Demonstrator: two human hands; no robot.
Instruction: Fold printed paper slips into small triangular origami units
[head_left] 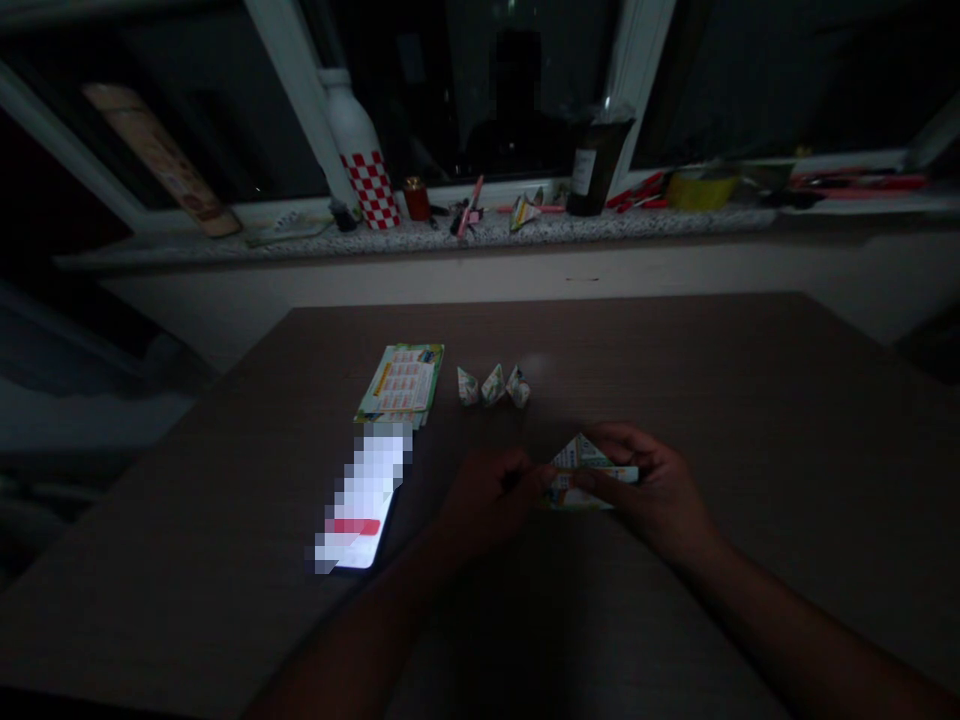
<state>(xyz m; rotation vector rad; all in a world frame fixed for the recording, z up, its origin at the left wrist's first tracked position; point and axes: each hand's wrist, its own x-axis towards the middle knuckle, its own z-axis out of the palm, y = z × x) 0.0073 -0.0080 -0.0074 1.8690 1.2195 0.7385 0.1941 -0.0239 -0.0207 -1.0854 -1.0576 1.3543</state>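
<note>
A sheet of printed paper (pixel 581 455), folded to a pointed top with a straight band below, is held just above the brown table (pixel 600 345). My left hand (pixel 499 490) pinches its left edge, the fingers partly lost in shadow. From the other side, my right hand (pixel 649 480) grips it with the thumb on the front and the fingers behind. Beyond my left hand, three small folded paper shapes (pixel 493 386) stand in a row. A stack of printed sheets (pixel 401 385) lies to their left.
Nearer me than the stack lies a lit phone (pixel 364 505), its screen blurred. Along the stone windowsill (pixel 420 236) stand a red-checked white bottle (pixel 367 165), a tall patterned bottle (pixel 161 160), a small jar (pixel 416 199), a dark bag (pixel 596 165), a yellow tape roll (pixel 701 190) and pens.
</note>
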